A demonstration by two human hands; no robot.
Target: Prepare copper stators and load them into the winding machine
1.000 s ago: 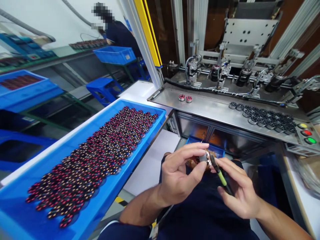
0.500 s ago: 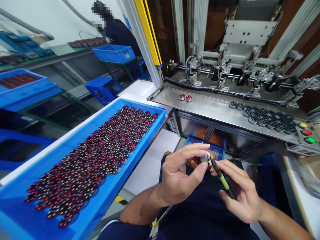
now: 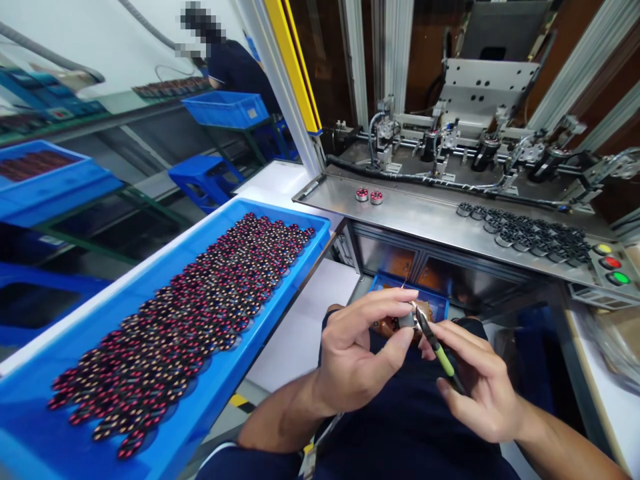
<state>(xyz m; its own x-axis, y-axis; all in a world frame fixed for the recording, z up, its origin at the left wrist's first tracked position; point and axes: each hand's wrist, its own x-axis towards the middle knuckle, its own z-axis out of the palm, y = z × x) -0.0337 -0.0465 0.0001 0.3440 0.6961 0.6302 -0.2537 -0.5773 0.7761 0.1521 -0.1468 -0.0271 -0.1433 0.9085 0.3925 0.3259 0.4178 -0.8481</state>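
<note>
Between the thumb and fingers of my left hand [image 3: 360, 350] is a small round metal motor part [image 3: 407, 320], partly hidden by the fingers. My right hand [image 3: 480, 380] is closed around cutting pliers [image 3: 443, 360] with green and dark handles. The pliers' jaws meet the near side of the motor part. Both hands are above my lap. Below and behind them, a blue bin [image 3: 440, 300] holds brownish items, mostly covered by my hands.
To the left lies a long blue tray [image 3: 280, 347] of black, red and copper motor parts. Two red-topped parts [image 3: 369, 196] and a group of black rings [image 3: 540, 233] sit on the machine's metal ledge [image 3: 415, 215]. Push buttons [image 3: 611, 263] are at right. A co-worker [image 3: 240, 70] sits far left.
The grey plate at the back of the machine has moved downward. My right hand and the pliers have shifted very slightly; both hands keep their holds.
</note>
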